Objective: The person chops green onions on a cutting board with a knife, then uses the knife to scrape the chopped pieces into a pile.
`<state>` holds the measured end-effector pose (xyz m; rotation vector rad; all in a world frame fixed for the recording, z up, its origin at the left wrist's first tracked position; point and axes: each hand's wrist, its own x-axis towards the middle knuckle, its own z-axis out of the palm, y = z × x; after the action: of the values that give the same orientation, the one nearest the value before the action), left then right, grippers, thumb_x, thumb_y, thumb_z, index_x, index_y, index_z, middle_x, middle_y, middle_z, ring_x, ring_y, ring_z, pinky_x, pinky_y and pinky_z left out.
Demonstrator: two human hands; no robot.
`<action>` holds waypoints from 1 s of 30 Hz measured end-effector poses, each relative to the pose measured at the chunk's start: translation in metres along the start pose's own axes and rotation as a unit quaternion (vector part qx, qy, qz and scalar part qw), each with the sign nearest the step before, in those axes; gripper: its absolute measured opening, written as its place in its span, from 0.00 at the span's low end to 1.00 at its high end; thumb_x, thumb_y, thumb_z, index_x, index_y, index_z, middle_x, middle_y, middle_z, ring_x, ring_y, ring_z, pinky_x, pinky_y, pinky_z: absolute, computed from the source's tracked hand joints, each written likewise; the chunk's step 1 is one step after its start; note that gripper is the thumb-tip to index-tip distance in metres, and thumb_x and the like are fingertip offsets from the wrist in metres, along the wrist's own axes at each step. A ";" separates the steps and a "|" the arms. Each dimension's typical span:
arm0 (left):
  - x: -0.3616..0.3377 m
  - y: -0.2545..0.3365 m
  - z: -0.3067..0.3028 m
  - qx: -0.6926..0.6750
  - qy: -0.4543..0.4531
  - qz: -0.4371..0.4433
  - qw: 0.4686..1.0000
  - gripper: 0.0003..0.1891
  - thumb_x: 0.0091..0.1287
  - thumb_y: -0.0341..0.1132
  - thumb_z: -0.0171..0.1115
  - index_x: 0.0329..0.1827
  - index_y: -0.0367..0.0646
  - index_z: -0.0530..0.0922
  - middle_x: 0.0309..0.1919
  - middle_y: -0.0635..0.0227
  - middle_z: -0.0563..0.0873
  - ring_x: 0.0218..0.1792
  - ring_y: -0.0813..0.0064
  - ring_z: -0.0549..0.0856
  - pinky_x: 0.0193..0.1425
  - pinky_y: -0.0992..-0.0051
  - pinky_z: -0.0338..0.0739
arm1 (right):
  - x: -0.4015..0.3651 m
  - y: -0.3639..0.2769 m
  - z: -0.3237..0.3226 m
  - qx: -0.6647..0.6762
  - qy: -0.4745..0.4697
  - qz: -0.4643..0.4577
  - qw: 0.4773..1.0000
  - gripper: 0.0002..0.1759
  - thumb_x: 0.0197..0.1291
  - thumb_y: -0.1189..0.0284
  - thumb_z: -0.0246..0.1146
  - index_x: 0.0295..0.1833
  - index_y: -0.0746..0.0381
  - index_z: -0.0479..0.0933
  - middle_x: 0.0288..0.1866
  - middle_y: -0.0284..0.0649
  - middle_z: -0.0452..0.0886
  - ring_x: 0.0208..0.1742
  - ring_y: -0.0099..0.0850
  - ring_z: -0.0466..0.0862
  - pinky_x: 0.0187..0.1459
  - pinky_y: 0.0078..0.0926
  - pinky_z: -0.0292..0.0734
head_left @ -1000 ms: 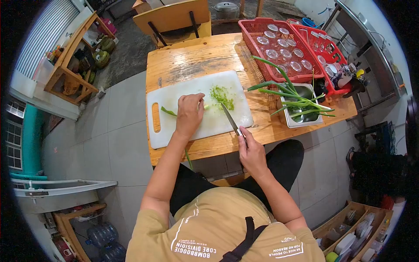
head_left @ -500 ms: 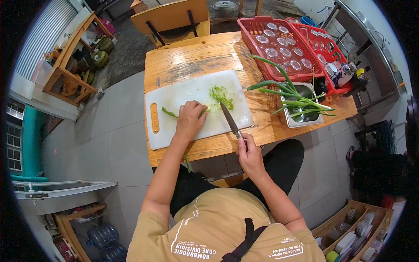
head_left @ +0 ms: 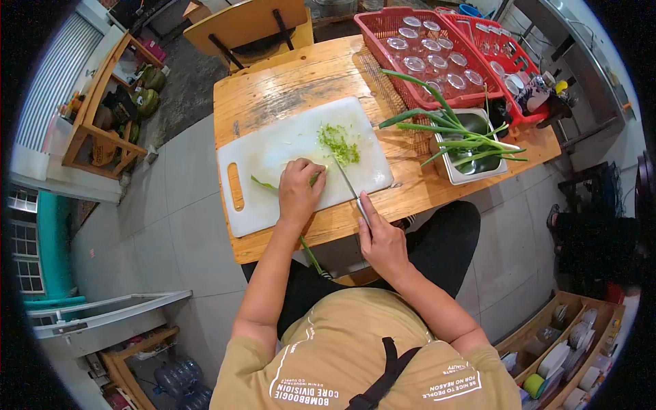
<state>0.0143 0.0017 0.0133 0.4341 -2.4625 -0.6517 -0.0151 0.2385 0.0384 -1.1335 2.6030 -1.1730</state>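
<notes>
My left hand [head_left: 298, 190] presses a bunch of green onion [head_left: 262, 184] down on the white cutting board [head_left: 263, 147]. The onion's leaves stick out left of the hand and hang over the table's near edge. My right hand [head_left: 380, 236] grips a knife [head_left: 348, 181] by its handle. The blade lies on the board right beside my left fingertips, at the onion's cut end. A heap of chopped green onion [head_left: 339, 143] sits on the board beyond the blade.
A steel pan [head_left: 471, 156] with long green onions [head_left: 444, 130] stands right of the board. Two red crates of glass jars [head_left: 437, 51] fill the wooden table's [head_left: 294, 85] far right. A wooden chair [head_left: 246, 27] stands behind the table. A wooden shelf [head_left: 102, 116] is at the left.
The knife has swung in from the right and come down against my left fingertips. My left hand has stayed on the onion. The view has shifted slightly.
</notes>
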 end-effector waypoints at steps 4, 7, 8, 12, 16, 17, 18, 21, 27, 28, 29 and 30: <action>0.001 0.002 0.001 -0.002 0.008 -0.014 1.000 0.05 0.67 0.33 0.75 0.41 0.44 0.91 0.43 0.65 0.88 0.50 0.58 0.86 0.57 0.59 0.81 | 0.000 0.002 0.007 -0.009 0.012 -0.011 1.000 0.33 0.80 0.69 0.63 0.87 0.56 0.69 0.37 0.49 0.88 0.31 0.51 0.88 0.34 0.48 0.84; 0.003 0.002 0.004 -0.001 0.008 -0.013 1.000 0.04 0.66 0.33 0.75 0.41 0.43 0.91 0.42 0.65 0.88 0.49 0.58 0.86 0.56 0.59 0.81 | -0.004 0.007 0.019 0.002 0.018 -0.044 0.999 0.34 0.80 0.68 0.63 0.88 0.55 0.68 0.35 0.48 0.87 0.30 0.49 0.87 0.32 0.48 0.84; 0.003 0.002 0.005 0.007 0.011 -0.012 1.000 0.04 0.66 0.33 0.75 0.40 0.43 0.91 0.42 0.65 0.88 0.48 0.58 0.86 0.56 0.59 0.81 | -0.004 0.007 0.020 -0.005 0.016 -0.053 0.998 0.35 0.80 0.69 0.63 0.88 0.55 0.67 0.34 0.47 0.85 0.29 0.47 0.86 0.32 0.47 0.83; 0.004 0.005 0.004 0.010 0.003 -0.018 1.000 0.04 0.66 0.33 0.74 0.39 0.43 0.90 0.41 0.65 0.89 0.47 0.57 0.85 0.55 0.59 0.81 | -0.003 -0.003 0.013 -0.039 -0.032 -0.041 0.998 0.35 0.78 0.71 0.65 0.88 0.56 0.68 0.39 0.45 0.88 0.31 0.47 0.87 0.32 0.44 0.84; 0.005 0.006 0.003 0.005 -0.012 -0.016 1.000 0.05 0.65 0.30 0.73 0.40 0.40 0.87 0.42 0.62 0.88 0.46 0.57 0.85 0.54 0.60 0.81 | -0.008 0.000 0.018 -0.033 -0.018 -0.034 0.999 0.37 0.77 0.71 0.65 0.89 0.56 0.66 0.36 0.44 0.83 0.29 0.46 0.85 0.31 0.44 0.84; 0.006 0.007 0.003 0.008 -0.010 -0.016 1.000 0.05 0.65 0.30 0.73 0.40 0.40 0.87 0.42 0.62 0.87 0.45 0.57 0.84 0.53 0.60 0.80 | -0.008 0.000 0.019 -0.035 -0.022 -0.038 0.998 0.37 0.77 0.71 0.65 0.89 0.56 0.66 0.35 0.44 0.83 0.29 0.45 0.85 0.31 0.43 0.84; 0.006 0.006 0.004 0.006 -0.015 -0.013 1.000 0.05 0.65 0.30 0.73 0.40 0.40 0.87 0.42 0.62 0.87 0.45 0.57 0.84 0.53 0.60 0.80 | -0.008 0.001 0.019 -0.037 -0.027 -0.045 0.998 0.37 0.78 0.71 0.65 0.89 0.56 0.65 0.35 0.44 0.82 0.30 0.45 0.85 0.31 0.43 0.84; 0.006 0.004 0.007 0.004 -0.009 -0.021 1.000 0.04 0.65 0.32 0.73 0.38 0.43 0.88 0.41 0.65 0.88 0.45 0.56 0.84 0.54 0.59 0.80 | -0.010 -0.001 0.019 -0.041 -0.040 -0.039 0.998 0.38 0.78 0.71 0.65 0.90 0.56 0.64 0.33 0.43 0.80 0.30 0.44 0.86 0.31 0.42 0.84; 0.007 0.003 0.009 0.017 -0.018 -0.023 0.999 0.04 0.65 0.32 0.74 0.39 0.43 0.87 0.42 0.66 0.88 0.46 0.57 0.84 0.55 0.59 0.80 | -0.012 0.004 0.026 -0.041 -0.036 -0.047 0.997 0.43 0.75 0.69 0.66 0.92 0.56 0.59 0.30 0.42 0.79 0.25 0.44 0.85 0.27 0.45 0.85; 0.007 0.004 0.009 0.013 -0.015 -0.020 1.000 0.05 0.65 0.30 0.73 0.39 0.41 0.86 0.41 0.64 0.87 0.45 0.57 0.84 0.54 0.60 0.79 | -0.012 0.003 0.026 -0.041 -0.035 -0.046 0.997 0.43 0.75 0.69 0.66 0.92 0.56 0.59 0.30 0.42 0.79 0.25 0.44 0.85 0.27 0.45 0.85; 0.007 0.004 0.008 0.009 -0.012 -0.017 1.000 0.05 0.65 0.29 0.73 0.39 0.39 0.85 0.40 0.63 0.86 0.44 0.57 0.83 0.52 0.60 0.79 | -0.011 0.002 0.025 -0.040 -0.045 -0.040 0.997 0.42 0.76 0.68 0.65 0.92 0.56 0.60 0.30 0.42 0.80 0.24 0.45 0.85 0.27 0.45 0.85; 0.008 0.003 0.009 0.009 -0.011 -0.015 1.000 0.05 0.65 0.29 0.73 0.39 0.39 0.85 0.40 0.63 0.86 0.44 0.57 0.83 0.52 0.60 0.79 | -0.009 0.001 0.025 -0.040 -0.055 -0.035 0.997 0.41 0.76 0.67 0.64 0.91 0.55 0.61 0.29 0.43 0.80 0.24 0.45 0.85 0.27 0.46 0.84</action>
<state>0.0023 0.0040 0.0123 0.4743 -2.4883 -0.6506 -0.0011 0.2294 0.0184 -1.2766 2.5671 -0.9959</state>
